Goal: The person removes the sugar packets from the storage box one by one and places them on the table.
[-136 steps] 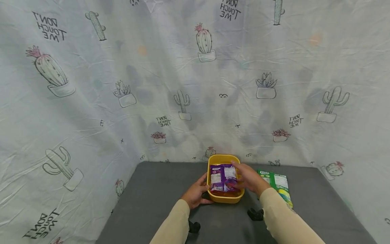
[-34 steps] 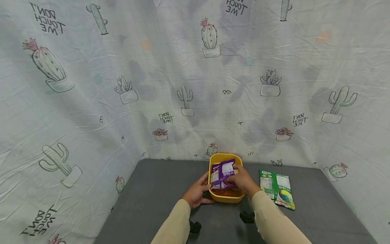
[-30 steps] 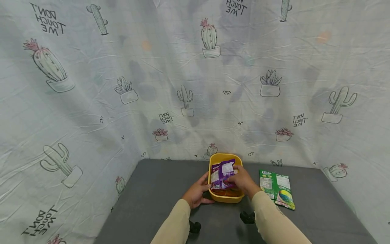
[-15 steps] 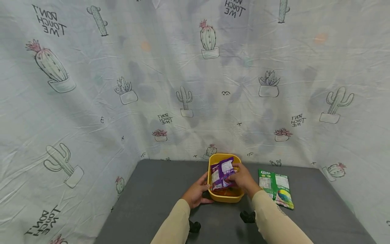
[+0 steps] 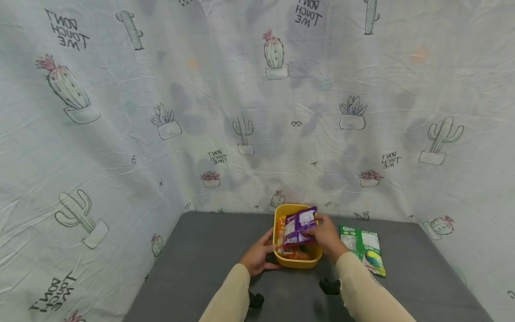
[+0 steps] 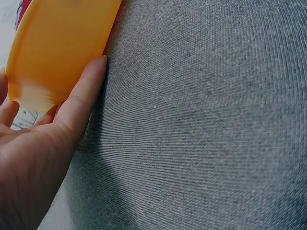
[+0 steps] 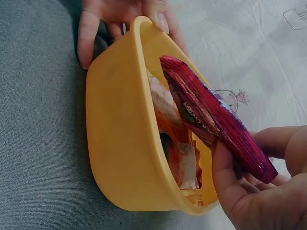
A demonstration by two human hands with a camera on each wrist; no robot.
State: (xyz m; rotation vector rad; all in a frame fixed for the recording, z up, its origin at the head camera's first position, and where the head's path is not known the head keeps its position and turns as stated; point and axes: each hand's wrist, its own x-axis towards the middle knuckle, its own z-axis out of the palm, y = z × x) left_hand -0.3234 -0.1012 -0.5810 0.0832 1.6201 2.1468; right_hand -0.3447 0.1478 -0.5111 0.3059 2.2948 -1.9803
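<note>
My right hand [image 5: 327, 235] pinches a purple snack packet [image 5: 297, 227] by its right edge, with the thumb on one face and fingers behind. In the right wrist view this packet [image 7: 206, 110] slants across the mouth of a yellow plastic tub [image 7: 120, 129], its far end inside the rim. My left hand [image 5: 257, 254] grips the tub's left side, a digit over the rim and others along the outer wall. The left wrist view shows a finger of the left hand [image 6: 53, 134] stretched along the base of the tub [image 6: 53, 52]. Beneath the purple packet lies an orange packet [image 7: 180, 143].
A green snack packet [image 5: 364, 250] lies flat on the grey tabletop [image 5: 217, 237], right of the tub. A white curtain [image 5: 297, 103] with cactus drawings hangs behind the table and along its sides. Black straps [image 5: 330, 286] show by the wrists.
The purple packet, flat in the tub at first, is now raised and tilted toward the right in the right hand. More of the orange packet shows. The left hand keeps its place on the tub.
</note>
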